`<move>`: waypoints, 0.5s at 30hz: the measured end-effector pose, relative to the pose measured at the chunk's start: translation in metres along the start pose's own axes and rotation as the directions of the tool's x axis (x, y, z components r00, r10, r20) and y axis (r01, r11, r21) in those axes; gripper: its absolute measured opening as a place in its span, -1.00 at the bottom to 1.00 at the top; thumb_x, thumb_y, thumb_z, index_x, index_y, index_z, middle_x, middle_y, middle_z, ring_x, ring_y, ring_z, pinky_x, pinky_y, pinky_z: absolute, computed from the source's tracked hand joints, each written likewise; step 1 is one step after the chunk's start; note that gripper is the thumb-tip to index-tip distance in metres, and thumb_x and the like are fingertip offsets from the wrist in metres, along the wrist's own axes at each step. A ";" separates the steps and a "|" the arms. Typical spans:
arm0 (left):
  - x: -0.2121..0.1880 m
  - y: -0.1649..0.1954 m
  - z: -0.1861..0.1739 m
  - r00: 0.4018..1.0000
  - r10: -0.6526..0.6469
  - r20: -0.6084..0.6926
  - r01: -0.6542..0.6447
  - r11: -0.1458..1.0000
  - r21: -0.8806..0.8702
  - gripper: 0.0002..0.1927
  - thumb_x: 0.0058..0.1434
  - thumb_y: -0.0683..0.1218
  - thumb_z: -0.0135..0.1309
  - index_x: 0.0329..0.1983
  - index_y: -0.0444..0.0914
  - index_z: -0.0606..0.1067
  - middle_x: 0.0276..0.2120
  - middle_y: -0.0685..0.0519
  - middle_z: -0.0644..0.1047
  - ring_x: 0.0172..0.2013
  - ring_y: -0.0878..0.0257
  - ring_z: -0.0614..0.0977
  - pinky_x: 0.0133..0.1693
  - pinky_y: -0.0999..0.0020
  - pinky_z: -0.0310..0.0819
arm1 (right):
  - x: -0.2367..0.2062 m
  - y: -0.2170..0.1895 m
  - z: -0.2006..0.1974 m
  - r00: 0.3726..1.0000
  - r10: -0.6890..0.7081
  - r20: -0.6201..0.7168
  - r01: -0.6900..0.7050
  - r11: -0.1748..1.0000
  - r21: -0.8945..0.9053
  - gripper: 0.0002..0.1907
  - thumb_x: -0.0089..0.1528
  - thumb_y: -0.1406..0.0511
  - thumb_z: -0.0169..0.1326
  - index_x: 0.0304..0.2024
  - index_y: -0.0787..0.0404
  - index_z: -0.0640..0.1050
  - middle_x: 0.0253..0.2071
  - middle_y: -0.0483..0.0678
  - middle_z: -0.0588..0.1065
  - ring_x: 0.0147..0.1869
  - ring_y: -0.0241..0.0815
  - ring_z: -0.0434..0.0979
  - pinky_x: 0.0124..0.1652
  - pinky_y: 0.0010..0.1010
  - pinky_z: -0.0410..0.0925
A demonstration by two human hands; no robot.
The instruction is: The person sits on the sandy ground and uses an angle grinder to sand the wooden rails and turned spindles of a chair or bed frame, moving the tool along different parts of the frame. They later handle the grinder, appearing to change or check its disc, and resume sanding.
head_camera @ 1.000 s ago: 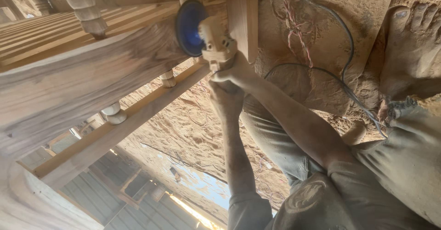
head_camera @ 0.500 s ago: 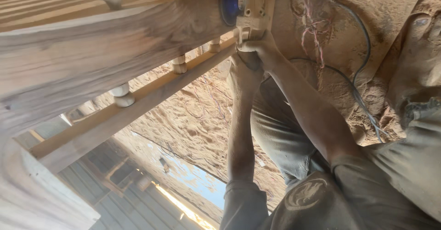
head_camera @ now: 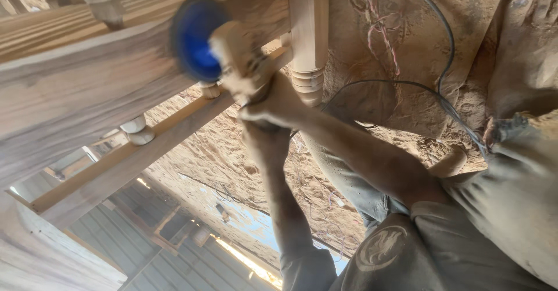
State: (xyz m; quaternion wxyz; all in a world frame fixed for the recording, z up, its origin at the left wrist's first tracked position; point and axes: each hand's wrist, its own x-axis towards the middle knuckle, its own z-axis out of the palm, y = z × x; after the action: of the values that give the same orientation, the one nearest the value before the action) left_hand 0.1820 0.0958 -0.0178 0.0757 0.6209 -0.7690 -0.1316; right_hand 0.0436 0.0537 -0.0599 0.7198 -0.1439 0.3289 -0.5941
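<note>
Wooden rail (head_camera: 75, 93), left of the hands: bare and pale, grain showing; how much of it is sanded I cannot tell. Blue sanding disc (head_camera: 195, 38) sits against its face, blurred. Grinder (head_camera: 241, 58) just above the hands. Left hand (head_camera: 264, 140) clenched beneath it; right hand (head_camera: 273, 102) grasps its body, both arms extended.

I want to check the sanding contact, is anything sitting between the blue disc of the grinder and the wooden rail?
Nothing visible does. The blue disc lies right against the wooden rail, no gap or object showing between them. Both hands grip the grinder behind it; the turned post stands off to the side.
</note>
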 end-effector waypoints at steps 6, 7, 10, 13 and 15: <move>-0.030 -0.047 -0.018 0.912 -0.410 0.017 0.322 0.691 -0.647 -0.58 0.24 -0.05 0.17 0.09 -0.26 0.36 -0.27 0.00 0.63 -0.43 0.30 0.67 -0.34 0.34 0.69 | -0.030 -0.046 0.043 0.988 0.038 0.150 0.008 0.954 -0.299 -0.22 -0.14 0.17 0.39 0.10 0.31 0.48 -0.10 0.11 0.64 -0.07 -0.08 0.70 0.08 -0.33 0.55; -0.035 -0.051 -0.023 0.909 -0.418 0.001 0.327 0.710 -0.623 -0.57 0.22 -0.05 0.18 0.09 -0.26 0.35 -0.27 0.00 0.63 -0.43 0.29 0.67 -0.35 0.33 0.68 | -0.035 -0.052 0.048 0.981 0.008 0.192 0.059 0.939 -0.339 -0.25 -0.12 0.15 0.37 0.10 0.29 0.51 -0.12 0.10 0.66 -0.09 -0.09 0.72 0.10 -0.34 0.56; -0.054 -0.049 -0.042 0.889 -0.453 -0.059 0.344 0.749 -0.566 -0.53 0.18 -0.05 0.19 0.10 -0.26 0.34 -0.28 0.00 0.63 -0.42 0.27 0.68 -0.36 0.31 0.68 | -0.062 -0.062 0.064 0.980 -0.079 0.180 0.152 0.884 -0.443 -0.11 -0.20 0.14 0.45 0.13 0.33 0.44 -0.15 0.14 0.62 -0.07 0.08 0.63 0.00 -0.18 0.49; -0.070 -0.027 -0.056 0.873 -0.481 -0.082 0.358 0.746 -0.561 -0.48 0.13 -0.04 0.21 0.10 -0.27 0.33 -0.29 -0.01 0.63 -0.41 0.24 0.69 -0.37 0.29 0.68 | -0.084 -0.059 0.074 0.965 -0.189 0.183 0.240 0.917 -0.319 -0.08 -0.17 0.15 0.38 0.21 0.31 0.39 -0.15 0.07 0.62 -0.12 0.02 0.69 -0.02 -0.28 0.52; -0.077 -0.004 -0.065 0.861 -0.505 -0.066 0.384 0.729 -0.567 -0.46 0.10 -0.04 0.22 0.11 -0.27 0.33 -0.30 -0.01 0.62 -0.41 0.23 0.69 -0.38 0.27 0.68 | -0.090 -0.054 0.080 0.972 -0.124 0.202 0.191 0.912 -0.363 -0.09 -0.15 0.15 0.37 0.22 0.28 0.38 -0.18 0.03 0.63 -0.19 -0.08 0.71 -0.05 -0.38 0.56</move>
State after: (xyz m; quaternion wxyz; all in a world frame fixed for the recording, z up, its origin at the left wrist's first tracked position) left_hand 0.2206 0.1629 0.0464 0.2946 0.7514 -0.5159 -0.2871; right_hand 0.0471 0.1112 0.0589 0.6538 -0.3582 0.3608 -0.5604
